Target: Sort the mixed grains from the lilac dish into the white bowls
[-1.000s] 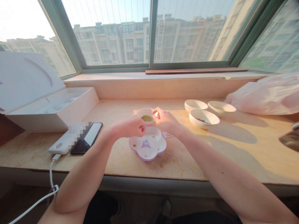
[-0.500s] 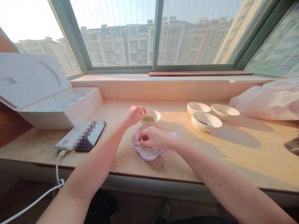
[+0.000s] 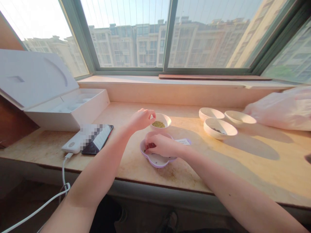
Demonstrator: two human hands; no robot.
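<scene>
A small white bowl (image 3: 164, 118) with green beans in it stands on the stone sill. My left hand (image 3: 141, 118) hovers at its left rim, fingertips pinched together; what they hold is too small to see. In front of the bowl lies a purple-rimmed flower-shaped dish (image 3: 157, 160). My right hand (image 3: 161, 144) rests curled over this dish, fingers bent down onto its left side, hiding most of it. I cannot make out what the fingers pinch.
An open white box (image 3: 65, 108) stands at the left, with a white power bank (image 3: 74, 145), its cable and a black phone (image 3: 98, 144) before it. Three white bowls (image 3: 220, 127) sit right of centre. A pink plastic bag (image 3: 282, 108) lies far right. A paper slip (image 3: 182, 141) lies beside the dish.
My left hand went from the dish up to the bean bowl's rim. My right hand came down from the bowl onto the dish. The view has shifted slightly.
</scene>
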